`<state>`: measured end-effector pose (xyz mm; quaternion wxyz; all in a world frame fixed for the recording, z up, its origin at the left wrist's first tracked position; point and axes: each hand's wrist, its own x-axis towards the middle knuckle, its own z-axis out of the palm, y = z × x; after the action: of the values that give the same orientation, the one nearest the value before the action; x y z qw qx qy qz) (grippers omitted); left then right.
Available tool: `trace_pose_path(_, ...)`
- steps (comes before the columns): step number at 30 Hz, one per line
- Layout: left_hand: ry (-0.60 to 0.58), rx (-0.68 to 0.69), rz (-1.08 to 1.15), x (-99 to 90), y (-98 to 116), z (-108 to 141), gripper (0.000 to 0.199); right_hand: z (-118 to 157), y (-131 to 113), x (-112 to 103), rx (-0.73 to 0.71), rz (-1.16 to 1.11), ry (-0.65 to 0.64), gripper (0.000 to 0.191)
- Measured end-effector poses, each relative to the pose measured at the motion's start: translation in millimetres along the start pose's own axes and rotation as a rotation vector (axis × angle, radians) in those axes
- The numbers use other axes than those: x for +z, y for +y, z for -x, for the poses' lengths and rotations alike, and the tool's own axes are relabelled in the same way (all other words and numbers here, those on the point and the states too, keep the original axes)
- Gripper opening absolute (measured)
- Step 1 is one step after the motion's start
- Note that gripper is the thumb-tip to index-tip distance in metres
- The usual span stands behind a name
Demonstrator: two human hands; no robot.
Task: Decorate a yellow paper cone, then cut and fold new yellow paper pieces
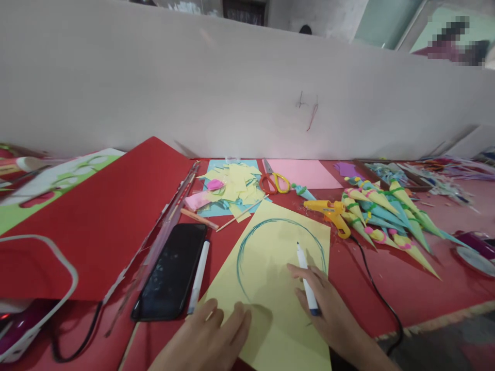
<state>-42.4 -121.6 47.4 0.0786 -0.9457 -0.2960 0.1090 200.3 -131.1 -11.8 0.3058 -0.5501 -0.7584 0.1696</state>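
Note:
A sheet of yellow paper (270,330) lies in front of me with a large teal circle outline (270,220) drawn on it in several strokes. My right hand (323,304) holds a white marker (304,268) above the right part of the sheet. The marker's dark tip points away from me, with its blue end near the palm. My left hand (214,330) rests on the sheet's lower left, its bent fingers spread and holding nothing. Left of the paper lie a second white marker (199,275) and a black phone (172,273).
Paper scraps (235,183) and scissors (275,183) lie behind the sheet. To the right are a yellow glue gun (328,208) with a black cord (373,275) and a pile of paper cones (386,211). A large red sheet (127,216) covers the left side. A pale wall (232,87) closes the back.

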Motion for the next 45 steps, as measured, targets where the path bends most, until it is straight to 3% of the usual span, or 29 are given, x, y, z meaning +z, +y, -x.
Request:
trace_pose_path(5, -0.098, -0.400, -0.132, 4.9, -28, 7, 0.061, 3, 0, 3, -0.041, 0.028, 0.015, 0.026)
trace_pose_path(7, -0.118, -0.491, -0.206, 8.8, -37, 13, 0.058, 3, -1, 4, -0.056, 0.037, 0.011, 0.027)
trace_pose_path(12, -0.167, -0.457, -0.199, 10.5, -43, 17, 0.056, 0, -4, 8, -0.043, 0.049, -0.003, 0.030)
trace_pose_path(21, -0.121, -0.384, -0.097, -5.4, -45, 5, 0.045, 2, -6, 16, -0.074, 0.053, -0.002, 0.036)
trace_pose_path(26, -0.182, -0.486, -0.052, -5.7, -45, -4, 0.043, 1, -10, 24, -0.063, 0.035, 0.002, 0.041)
trace_pose_path(31, -0.258, -0.502, 0.051, -12.3, -52, -3, 0.040, 0, -13, 31, -0.033, -0.015, 0.000, 0.052)
trace_pose_path(36, -0.187, -0.634, -0.072, -10.7, -70, 12, 0.046, -7, -26, 38, 0.051, -0.100, -0.037, 0.058)
trace_pose_path(41, -0.159, -0.608, -0.074, -1.5, -88, 21, 0.046, -22, -51, 39, 0.130, -0.134, -0.106, 0.058)
trace_pose_path(45, -0.151, -0.669, -0.160, -8.2, -88, 27, 0.052, -28, -61, 42, 0.151, -0.044, -0.133, 0.056)
